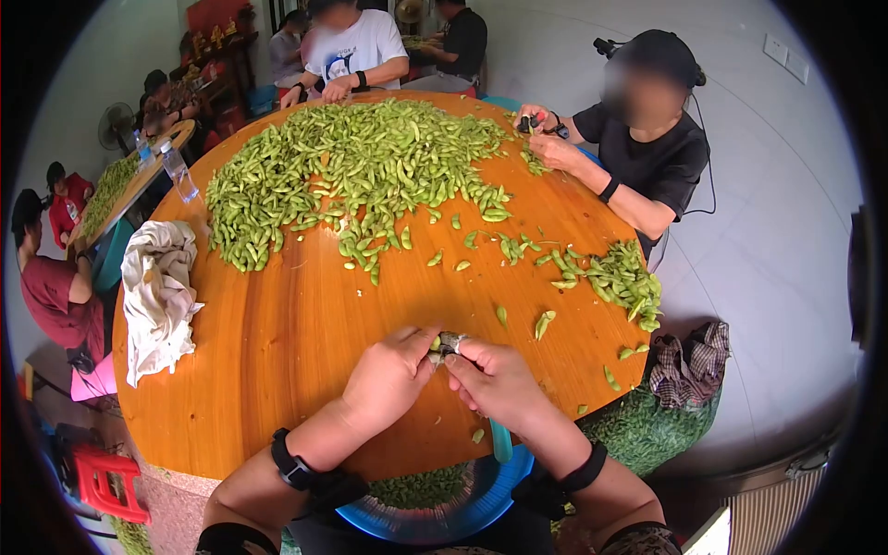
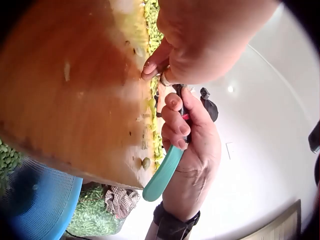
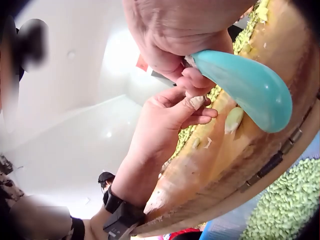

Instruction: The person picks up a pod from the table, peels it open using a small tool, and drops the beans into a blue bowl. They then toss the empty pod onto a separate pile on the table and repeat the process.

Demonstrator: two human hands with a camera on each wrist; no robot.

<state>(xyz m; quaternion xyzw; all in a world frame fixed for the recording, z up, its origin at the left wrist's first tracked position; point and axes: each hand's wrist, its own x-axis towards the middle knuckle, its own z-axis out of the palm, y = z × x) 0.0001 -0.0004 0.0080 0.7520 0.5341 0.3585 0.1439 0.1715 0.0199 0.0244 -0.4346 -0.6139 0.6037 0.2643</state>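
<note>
My left hand (image 1: 390, 372) and right hand (image 1: 504, 381) meet close over the front of the round wooden table (image 1: 277, 388). A green soybean pod (image 1: 435, 343) shows at the left fingertips, pinched there and mostly hidden. Some fingertips have pale wrapping (image 3: 196, 102) on them. The right hand's fingers curl round a tool with a smooth, curved teal handle (image 2: 165, 174); in the left wrist view dark and red parts show between the fingers. Its working end is too covered to make out. In the head view the handle (image 1: 500, 442) points down toward the table's front edge.
A large heap of pods (image 1: 370, 157) covers the table's far side; a smaller pile (image 1: 624, 282) lies at right. A white cloth (image 1: 159, 296) and bottle (image 1: 178, 172) stand left. Below the edge is a blue basin (image 1: 499, 504) with shelled beans. Other people sit around.
</note>
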